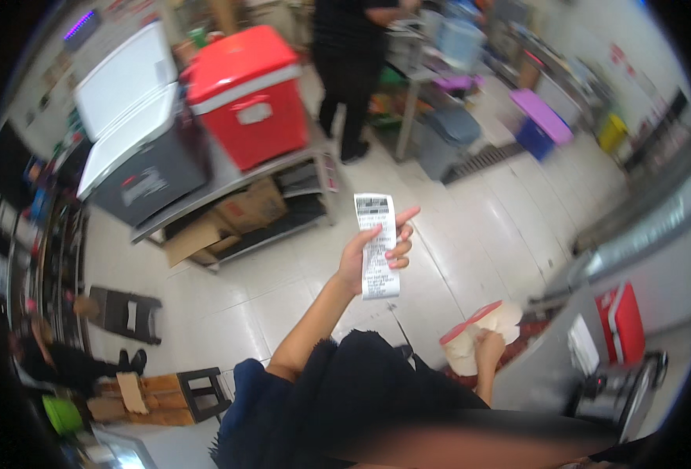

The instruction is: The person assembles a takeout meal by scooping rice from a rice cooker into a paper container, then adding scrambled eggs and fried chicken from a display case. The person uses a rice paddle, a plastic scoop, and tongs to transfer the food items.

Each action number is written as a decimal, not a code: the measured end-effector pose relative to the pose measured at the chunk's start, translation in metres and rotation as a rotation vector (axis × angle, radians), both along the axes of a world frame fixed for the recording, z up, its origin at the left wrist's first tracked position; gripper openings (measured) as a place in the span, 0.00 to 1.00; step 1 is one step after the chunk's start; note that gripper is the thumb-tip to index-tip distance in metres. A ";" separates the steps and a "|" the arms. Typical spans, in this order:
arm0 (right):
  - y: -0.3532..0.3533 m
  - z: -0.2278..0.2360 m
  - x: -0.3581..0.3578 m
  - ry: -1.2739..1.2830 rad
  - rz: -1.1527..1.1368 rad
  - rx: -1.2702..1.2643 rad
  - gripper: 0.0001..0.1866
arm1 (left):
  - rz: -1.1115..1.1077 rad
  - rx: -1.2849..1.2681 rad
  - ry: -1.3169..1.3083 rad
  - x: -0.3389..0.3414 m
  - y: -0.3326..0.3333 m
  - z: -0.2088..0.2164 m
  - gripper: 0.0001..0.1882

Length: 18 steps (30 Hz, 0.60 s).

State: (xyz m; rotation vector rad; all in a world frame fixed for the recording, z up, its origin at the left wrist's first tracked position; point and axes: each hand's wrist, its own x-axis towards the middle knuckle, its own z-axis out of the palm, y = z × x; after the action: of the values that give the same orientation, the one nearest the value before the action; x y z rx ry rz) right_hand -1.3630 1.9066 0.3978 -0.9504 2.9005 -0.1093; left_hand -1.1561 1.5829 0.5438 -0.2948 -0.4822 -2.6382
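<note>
A long white printed receipt (376, 250) is pinched upright in my left hand (365, 254), between the thumb and the fingers behind it. The index finger points out past the paper's right edge. Lower and to the right, my right hand (489, 348) is closed on a cream-coloured, paper-like packet (461, 348) with red edges. The packet's exact kind is blurred. It hangs over a dark red patterned surface beside a grey metal panel, with part of it behind my fingers.
A metal table (240, 172) at the left bears a red cooler box (247, 102) and a grey cooler box (142, 176) with its white lid raised. A person in black (349, 70) stands beyond. Grey bin (447, 141), black stool (126, 313) and wooden bench (161, 391) stand around the tiled floor.
</note>
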 end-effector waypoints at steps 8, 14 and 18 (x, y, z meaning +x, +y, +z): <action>-0.335 -0.071 0.265 -0.228 0.883 -0.017 0.06 | 0.682 0.086 -0.151 0.377 -0.119 -0.035 0.47; -0.571 -0.046 0.523 -0.449 1.343 -0.136 0.04 | 1.721 -0.117 -0.175 0.654 -0.197 0.019 0.45; -0.657 -0.035 0.665 -0.480 1.576 -0.083 0.03 | 1.952 -0.461 -0.333 0.749 -0.249 0.058 0.42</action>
State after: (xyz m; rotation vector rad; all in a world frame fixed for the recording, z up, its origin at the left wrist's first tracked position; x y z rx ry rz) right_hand -0.6980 1.2495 0.3627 -2.3755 1.1330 -0.2590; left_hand -0.4070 1.3338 0.6021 0.3718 -0.8283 -0.6397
